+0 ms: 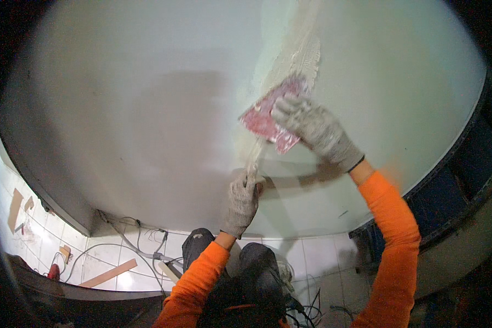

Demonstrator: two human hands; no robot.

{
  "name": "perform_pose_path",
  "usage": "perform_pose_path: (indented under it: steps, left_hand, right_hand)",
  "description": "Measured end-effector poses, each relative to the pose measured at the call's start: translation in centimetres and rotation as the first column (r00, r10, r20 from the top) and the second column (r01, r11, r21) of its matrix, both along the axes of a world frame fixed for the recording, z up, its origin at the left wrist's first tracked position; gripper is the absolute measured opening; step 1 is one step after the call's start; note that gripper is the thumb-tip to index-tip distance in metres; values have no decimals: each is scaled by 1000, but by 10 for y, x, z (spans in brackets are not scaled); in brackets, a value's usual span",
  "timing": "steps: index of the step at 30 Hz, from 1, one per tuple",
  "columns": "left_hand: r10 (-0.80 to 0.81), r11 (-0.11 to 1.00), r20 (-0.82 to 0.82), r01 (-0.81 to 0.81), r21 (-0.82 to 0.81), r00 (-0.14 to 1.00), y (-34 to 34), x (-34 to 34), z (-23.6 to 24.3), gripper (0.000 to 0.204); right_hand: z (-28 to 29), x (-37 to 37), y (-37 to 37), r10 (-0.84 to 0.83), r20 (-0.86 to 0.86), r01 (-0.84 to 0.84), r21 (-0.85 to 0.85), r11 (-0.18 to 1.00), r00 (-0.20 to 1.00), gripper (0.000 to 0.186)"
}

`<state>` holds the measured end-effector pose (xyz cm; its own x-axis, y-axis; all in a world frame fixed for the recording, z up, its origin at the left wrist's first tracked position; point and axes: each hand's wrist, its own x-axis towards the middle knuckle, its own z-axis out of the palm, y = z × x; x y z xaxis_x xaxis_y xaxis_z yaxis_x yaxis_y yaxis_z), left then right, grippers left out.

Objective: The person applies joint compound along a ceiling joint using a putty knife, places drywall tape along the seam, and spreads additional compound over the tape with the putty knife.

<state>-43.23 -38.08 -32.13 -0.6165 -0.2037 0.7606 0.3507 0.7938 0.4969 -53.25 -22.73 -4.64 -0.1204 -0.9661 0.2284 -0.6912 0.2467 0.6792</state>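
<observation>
My right hand (317,126), in a whitish knitted work glove, grips a red, paste-smeared putty spreader (263,119). The spreader lies against the pale wall (169,120), over a vertical band of wet, ridged filler (298,57). Below it, my left hand (242,201), gloved alike, is closed near the wall at the lower end of the band. A narrow pale strip (255,153) runs down to its fingertips. Whether that strip is loose or part of the filler, I cannot tell.
White floor tiles (306,257) run along the wall's foot. Grey cables (128,240) and a wooden strip (109,273) lie at the lower left, near a red-handled object (53,272). Dark framing (443,183) curves along the right. My knees (257,257) are close to the wall.
</observation>
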Motion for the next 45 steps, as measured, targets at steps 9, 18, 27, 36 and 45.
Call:
perform_pose_path:
  steps: [9,18,27,36,45]
  left_hand:
    - [31,993,-14,-33,-113,999,-10,1,-10,75]
    - [-22,1000,27,21,13,999,-5,17,10,78]
    - [-23,999,34,24,-32,999,7,17,9,80]
    - [-88,996,-16,89,32,996,2,21,0,82]
    - [-15,1000,-46,16,16,999,-1,28,-3,83]
  right_hand:
    - [-3,121,7,-319,-68,300,-199,933,945,47]
    - [44,46,-48,-325,-389,-63,-719,692,862,45]
    - [-87,108,-50,-365,54,367,-229,901,930,67]
    - [104,94,0,-218,-516,-23,-420,907,829,46]
    - [261,40,-53,71,-653,-327,-279,903,754,42]
